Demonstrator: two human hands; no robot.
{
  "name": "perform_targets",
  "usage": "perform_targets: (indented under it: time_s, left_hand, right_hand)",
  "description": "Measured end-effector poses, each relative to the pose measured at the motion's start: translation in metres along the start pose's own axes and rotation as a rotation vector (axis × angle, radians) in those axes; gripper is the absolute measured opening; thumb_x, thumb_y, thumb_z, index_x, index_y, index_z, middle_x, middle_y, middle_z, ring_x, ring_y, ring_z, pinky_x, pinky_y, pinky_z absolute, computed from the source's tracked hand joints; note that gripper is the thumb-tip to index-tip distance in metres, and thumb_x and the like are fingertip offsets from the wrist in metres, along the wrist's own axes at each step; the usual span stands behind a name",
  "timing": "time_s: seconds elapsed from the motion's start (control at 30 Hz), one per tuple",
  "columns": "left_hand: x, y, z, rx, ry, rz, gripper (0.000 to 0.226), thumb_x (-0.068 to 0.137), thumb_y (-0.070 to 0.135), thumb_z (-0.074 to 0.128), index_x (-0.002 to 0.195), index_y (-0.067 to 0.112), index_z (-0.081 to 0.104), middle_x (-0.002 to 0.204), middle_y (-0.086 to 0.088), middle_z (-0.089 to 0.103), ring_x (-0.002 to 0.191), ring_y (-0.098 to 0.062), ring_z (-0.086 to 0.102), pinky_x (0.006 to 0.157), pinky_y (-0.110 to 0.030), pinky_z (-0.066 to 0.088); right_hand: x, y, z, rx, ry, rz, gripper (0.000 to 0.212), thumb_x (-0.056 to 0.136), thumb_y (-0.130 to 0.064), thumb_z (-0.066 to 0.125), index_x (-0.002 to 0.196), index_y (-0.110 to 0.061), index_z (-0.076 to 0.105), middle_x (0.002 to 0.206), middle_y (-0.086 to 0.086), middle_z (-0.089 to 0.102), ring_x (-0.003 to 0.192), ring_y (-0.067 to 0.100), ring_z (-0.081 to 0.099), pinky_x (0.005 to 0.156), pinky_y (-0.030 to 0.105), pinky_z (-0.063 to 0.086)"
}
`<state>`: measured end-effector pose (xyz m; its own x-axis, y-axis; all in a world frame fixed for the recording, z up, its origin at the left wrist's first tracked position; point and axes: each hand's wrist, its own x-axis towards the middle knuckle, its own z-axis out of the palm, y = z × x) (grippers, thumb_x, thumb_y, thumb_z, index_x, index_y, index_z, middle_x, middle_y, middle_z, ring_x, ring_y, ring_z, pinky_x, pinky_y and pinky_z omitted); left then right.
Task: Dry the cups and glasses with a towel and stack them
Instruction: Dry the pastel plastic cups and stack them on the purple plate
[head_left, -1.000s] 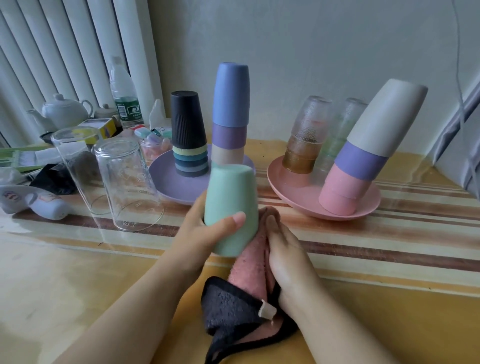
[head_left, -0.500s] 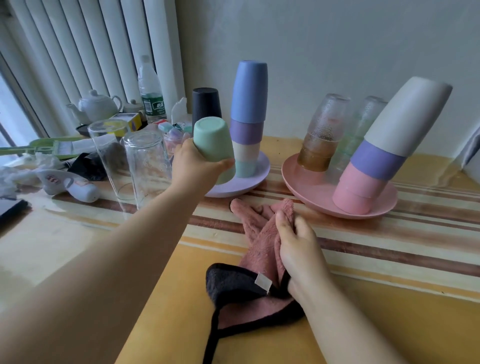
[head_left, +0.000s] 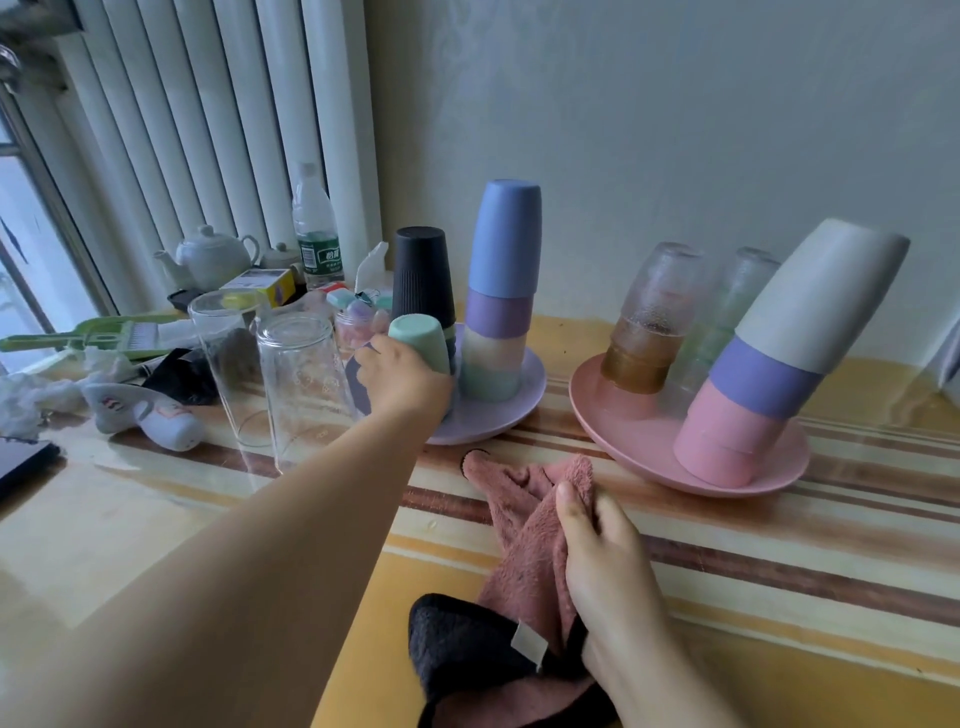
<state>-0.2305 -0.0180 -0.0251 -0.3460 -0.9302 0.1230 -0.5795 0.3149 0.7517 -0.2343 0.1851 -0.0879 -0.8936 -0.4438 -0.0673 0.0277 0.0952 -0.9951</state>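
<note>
Now the left hand (head_left: 402, 382) reaches out over the table (head_left: 779, 649) and grips a mint-green cup (head_left: 420, 343), fingers wrapped round its side. The cup is upside down, tilted a little, and sits at the purple plate (head_left: 524, 405), just in front of the black ribbed cup (head_left: 422, 275) that tops a short stack there; whether its rim already touches the plate is hidden by the hand. Beside it on the same plate stands a taller upright stack of upturned cups, blue (head_left: 506, 239) on top, then purple, cream and pale green.

The right hand (head_left: 605, 566) lies nearer the person on the table, fingers and thumb closed on a bunched pink towel (head_left: 524, 530) with a black edge and a small white tag. The towel lies on the striped tabletop between the two plates and the person.

To the right, the pink plate (head_left: 623, 447) carries a leaning stack of a cream cup (head_left: 821, 291) over purple and pink ones, with two textured glasses (head_left: 654, 312) upside down behind it, the nearer one amber at its lower end.

Left of the purple plate stand two clear glasses (head_left: 296, 384), mouth up, touching or nearly so. Behind them are a white teapot (head_left: 213, 257), a plastic water bottle (head_left: 314, 228), a yellow box, a green scrubbing brush (head_left: 93, 338) and some crumpled tissue.
</note>
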Motion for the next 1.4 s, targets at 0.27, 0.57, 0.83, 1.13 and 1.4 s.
perform_targets:
  time_s: [0.27,0.57,0.83,1.13,1.4]
  left_hand:
    - [0.002,-0.010,-0.005,-0.029,0.036,0.006,0.081,0.083,0.010,0.069,0.145,0.002,0.018,0.141,-0.025,0.033,0.131,-0.037,0.034,0.106,-0.036,0.031]
    - [-0.001,-0.023,0.001,-0.172,0.125,0.115,0.082,0.082,0.011,0.070,0.149,0.011,0.022,0.142,-0.019,0.037,0.132,-0.034,0.036,0.107,-0.036,0.028]
    - [-0.001,-0.029,0.002,-0.324,0.126,0.069,0.058,0.082,0.011,0.071,0.132,0.009,0.040,0.130,-0.012,0.052,0.120,-0.031,0.049,0.089,-0.031,0.037]
    - [-0.034,-0.023,0.001,-0.210,0.290,0.437,0.060,0.078,0.001,0.062,0.134,0.005,0.043,0.139,-0.015,0.037,0.132,-0.034,0.033,0.110,-0.038,0.027]
    - [-0.068,-0.003,0.018,-0.337,-0.276,0.477,0.012,0.086,0.011,0.066,0.093,0.017,0.058,0.083,0.010,0.061,0.072,-0.003,0.057,0.065,-0.016,0.046]
  right_hand:
    - [0.002,0.004,0.002,0.029,0.001,-0.005,0.016,0.090,-0.050,0.051,0.092,-0.042,0.064,0.086,-0.010,0.072,0.090,0.016,0.066,0.092,0.048,0.049]
    - [0.002,0.002,0.003,0.077,0.009,0.012,0.016,0.092,-0.041,0.053,0.088,-0.036,0.067,0.086,-0.006,0.073,0.090,0.018,0.067,0.093,0.047,0.050]
    - [0.001,0.001,0.002,0.070,0.017,-0.017,0.019,0.093,-0.040,0.052,0.086,-0.029,0.066,0.083,-0.008,0.072,0.089,0.017,0.066,0.090,0.041,0.050]
    - [0.003,0.002,0.002,0.065,0.013,-0.023,0.018,0.092,-0.043,0.052,0.088,-0.032,0.065,0.087,-0.007,0.072,0.091,0.018,0.065,0.091,0.044,0.050]
    - [0.019,-0.024,-0.037,-0.025,0.186,-0.164,0.017,0.096,-0.031,0.050,0.082,-0.025,0.058,0.083,-0.013,0.064,0.084,0.011,0.059,0.074,0.027,0.044]
